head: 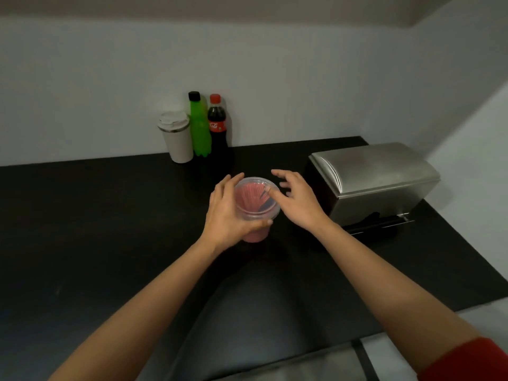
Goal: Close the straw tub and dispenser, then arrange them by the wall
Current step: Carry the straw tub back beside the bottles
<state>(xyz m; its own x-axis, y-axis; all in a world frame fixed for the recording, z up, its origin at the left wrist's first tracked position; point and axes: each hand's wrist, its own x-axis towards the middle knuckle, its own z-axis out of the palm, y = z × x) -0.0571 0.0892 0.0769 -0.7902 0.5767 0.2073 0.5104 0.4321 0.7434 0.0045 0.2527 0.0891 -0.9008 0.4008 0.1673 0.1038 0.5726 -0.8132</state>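
Note:
A clear plastic straw tub [257,204] full of red straws, with a few dark ones, stands upright on the black counter at the centre. A clear lid lies on its rim. My left hand [229,213] wraps the tub's left side, thumb across the front. My right hand [297,200] hovers just right of the tub with its fingers spread, the thumb tip touching the lid's edge. The steel straw dispenser [382,182] sits to the right with its curved lid down; dark straws lie in its front tray [376,222].
A white travel tumbler [177,137], a green bottle [200,125] and a cola bottle [217,125] stand together against the back wall. The black counter [96,215] reaches the wall behind and ends at the right near the dispenser.

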